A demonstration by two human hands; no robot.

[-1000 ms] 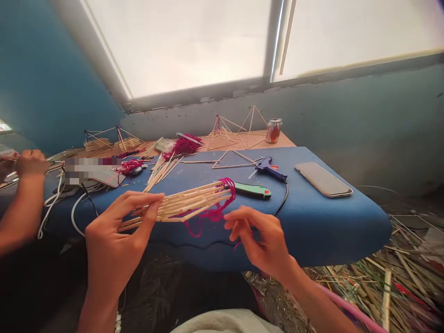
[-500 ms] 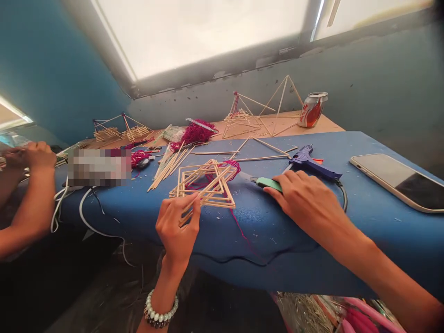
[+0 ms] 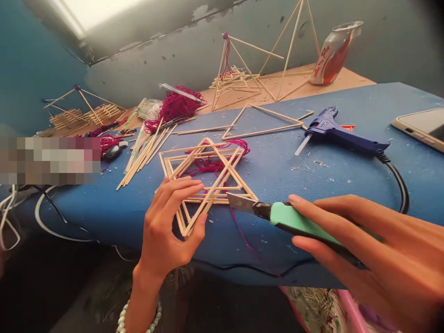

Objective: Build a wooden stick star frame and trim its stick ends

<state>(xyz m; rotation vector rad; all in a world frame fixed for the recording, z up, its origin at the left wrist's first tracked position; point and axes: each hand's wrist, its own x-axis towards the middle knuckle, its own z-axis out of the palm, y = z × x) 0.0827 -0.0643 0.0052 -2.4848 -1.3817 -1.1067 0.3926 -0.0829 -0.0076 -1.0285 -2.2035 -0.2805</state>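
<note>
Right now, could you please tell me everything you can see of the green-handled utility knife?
The utility knife has a mint-green grip, black along its lower edge and at its nose, and a broad grey steel blade extended from the front. It lies slanted in the person's right hand, fingers over the grip, with the blade pointing left. The blade overlaps the lower right corner of a frame of thin wooden sticks; whether it actually touches the sticks cannot be told.
</note>
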